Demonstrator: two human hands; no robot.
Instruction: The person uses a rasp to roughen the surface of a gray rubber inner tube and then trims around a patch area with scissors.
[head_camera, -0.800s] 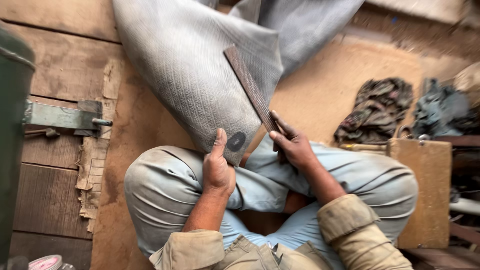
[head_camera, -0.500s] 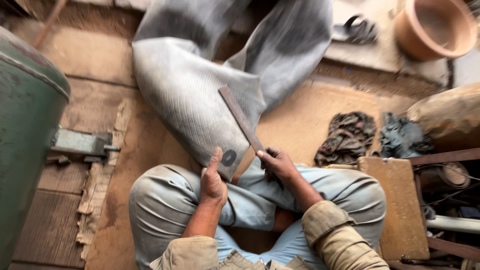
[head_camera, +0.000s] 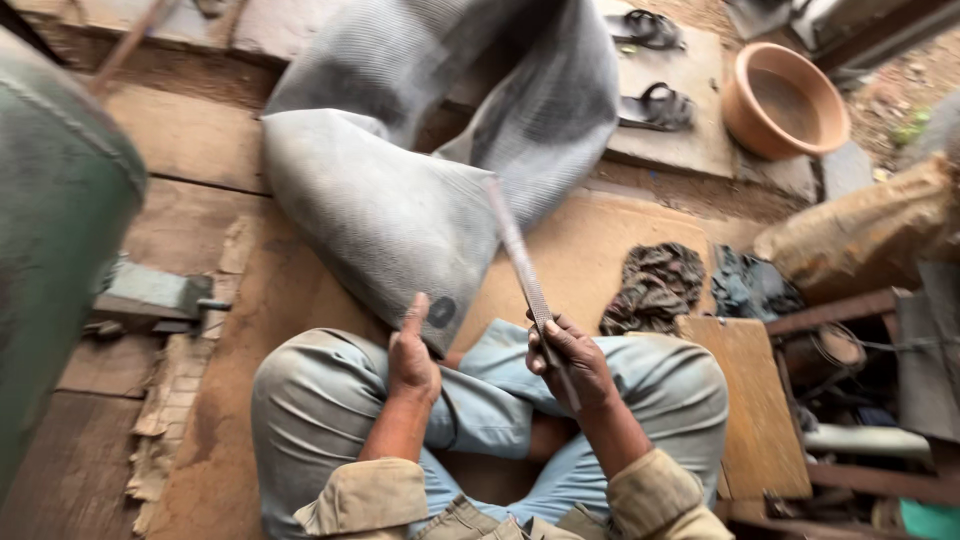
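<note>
The long flat file lies with its long axis running from the right hand up and slightly leftward, away from the person, its far end over the grey rubber sheet. The right hand's grip is clenched around the near end of the file, above the person's crossed legs. The left hand presses on the near edge of the rubber sheet, thumb raised, fingers bent over the material just beside a dark round patch; its grip holds the sheet down against the left knee. The sheet spreads from the lap upward across the wooden floor, folding toward the top.

To the left, a large green drum stands close, narrowing the room on that side. To the right lie a crumpled dark rag and a wooden board, with cluttered metal parts beyond. Bare floor shows between the sheet and the rag.

At upper right a terracotta bowl sits on the ground; it looks empty. A pair of sandals rests nearby.
</note>
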